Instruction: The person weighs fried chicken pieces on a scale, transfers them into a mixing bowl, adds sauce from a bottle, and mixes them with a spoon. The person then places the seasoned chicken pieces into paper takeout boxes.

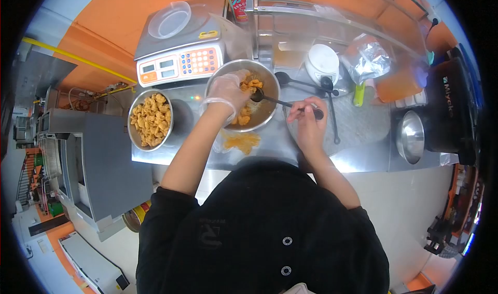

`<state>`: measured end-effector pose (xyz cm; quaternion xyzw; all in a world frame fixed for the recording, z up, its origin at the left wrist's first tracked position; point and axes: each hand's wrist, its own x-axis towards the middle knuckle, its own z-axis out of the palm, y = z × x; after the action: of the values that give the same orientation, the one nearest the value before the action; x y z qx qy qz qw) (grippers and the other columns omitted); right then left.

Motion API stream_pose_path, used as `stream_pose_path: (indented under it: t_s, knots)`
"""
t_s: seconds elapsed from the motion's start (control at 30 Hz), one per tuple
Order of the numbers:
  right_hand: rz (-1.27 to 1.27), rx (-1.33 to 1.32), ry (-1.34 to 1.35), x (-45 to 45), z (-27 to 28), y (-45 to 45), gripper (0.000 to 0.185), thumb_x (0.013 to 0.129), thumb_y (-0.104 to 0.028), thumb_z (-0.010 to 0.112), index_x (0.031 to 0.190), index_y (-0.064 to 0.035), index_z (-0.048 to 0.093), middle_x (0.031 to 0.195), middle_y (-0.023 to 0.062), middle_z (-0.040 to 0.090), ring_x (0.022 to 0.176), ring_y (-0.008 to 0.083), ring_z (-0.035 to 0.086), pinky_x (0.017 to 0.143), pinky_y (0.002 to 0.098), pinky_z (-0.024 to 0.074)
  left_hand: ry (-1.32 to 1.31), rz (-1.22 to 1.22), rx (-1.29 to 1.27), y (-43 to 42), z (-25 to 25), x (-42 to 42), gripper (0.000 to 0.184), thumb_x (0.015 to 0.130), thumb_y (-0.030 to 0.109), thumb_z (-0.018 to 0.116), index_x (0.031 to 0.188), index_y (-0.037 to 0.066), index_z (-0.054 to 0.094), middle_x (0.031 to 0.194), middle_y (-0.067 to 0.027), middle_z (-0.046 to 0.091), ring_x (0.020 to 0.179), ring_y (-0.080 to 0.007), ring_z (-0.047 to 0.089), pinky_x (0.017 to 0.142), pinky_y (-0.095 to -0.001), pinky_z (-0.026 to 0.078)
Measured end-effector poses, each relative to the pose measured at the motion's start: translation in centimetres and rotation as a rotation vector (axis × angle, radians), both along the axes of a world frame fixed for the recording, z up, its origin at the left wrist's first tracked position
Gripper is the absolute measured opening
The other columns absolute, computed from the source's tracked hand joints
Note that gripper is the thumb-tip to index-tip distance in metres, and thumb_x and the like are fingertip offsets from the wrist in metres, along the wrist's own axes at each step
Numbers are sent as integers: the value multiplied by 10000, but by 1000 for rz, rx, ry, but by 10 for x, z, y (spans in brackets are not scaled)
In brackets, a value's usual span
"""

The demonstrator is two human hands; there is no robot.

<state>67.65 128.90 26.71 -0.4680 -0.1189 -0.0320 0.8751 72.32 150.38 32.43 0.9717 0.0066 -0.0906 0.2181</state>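
At the left end of the steel counter (363, 138), I see a metal bowl (151, 149) heaped with golden-brown fried pieces (151, 118). Just right of it and further back is a digital scale (179, 65), with a clear round tub (170, 20) on its platform. Then comes the mixing bowl (271, 110), holding a few more pieces (244, 118). The left hand (228, 90), in a clear plastic glove, reaches into it with fingers bent down among the food; I can't tell whether they pinch anything. An orange-brown smear (243, 143) lies just in front of this bowl. The right hand (310, 122), ungloved, has its fingers curled around the handle end of a black spoon (280, 101), whose head is inside the mixing bowl. Further right are a white container (322, 63), other black utensils (334, 117), crumpled foil (371, 63) and a smaller metal bowl (411, 137).
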Motion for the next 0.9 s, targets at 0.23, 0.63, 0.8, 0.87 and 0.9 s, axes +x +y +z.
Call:
stream_pose_path:
  t_s: [0.23, 0.63, 0.8, 0.87, 0.9]
  knots:
    - [-23, -702, -295, 8, 13, -1, 176, 951, -93, 473, 1105, -17, 512, 886, 104, 624, 747, 169, 609, 699, 302, 500, -78, -171, 289, -2, -19, -22, 599, 764, 241, 648, 1309, 72, 468, 1240, -204, 545, 1140, -311, 537, 975, -374, 415]
    - [2, -172, 127, 24, -6, 15, 186, 970, -123, 448, 1116, -13, 479, 865, 107, 629, 659, 140, 566, 658, 268, 483, -74, -218, 169, 11, -4, -19, 721, 719, 317, 708, 1348, 104, 428, 1262, -207, 530, 1161, -314, 529, 953, -359, 420]
    - [81, -522, -182, 10, 8, -5, 120, 925, -94, 508, 983, -22, 585, 889, 94, 641, 676, 160, 588, 681, 281, 488, 374, -51, 194, -4, -7, -1, 762, 707, 333, 719, 1373, 131, 408, 1299, -185, 514, 1182, -328, 511, 955, -370, 427]
    - [101, -691, -332, 7, 20, -15, 104, 867, -53, 545, 944, -28, 612, 902, 100, 645, 705, 198, 605, 699, 301, 494, 385, -33, 134, 2, -8, 3, 733, 720, 322, 709, 1362, 113, 422, 1288, -189, 523, 1164, -328, 522, 944, -375, 432]
    - [109, -776, -404, 6, 26, -18, 105, 839, -32, 564, 924, -30, 625, 909, 103, 647, 719, 217, 613, 707, 310, 496, 393, -28, 105, 6, -8, 4, 718, 727, 317, 704, 1356, 105, 430, 1283, -191, 527, 1156, -329, 527, 939, -377, 435]
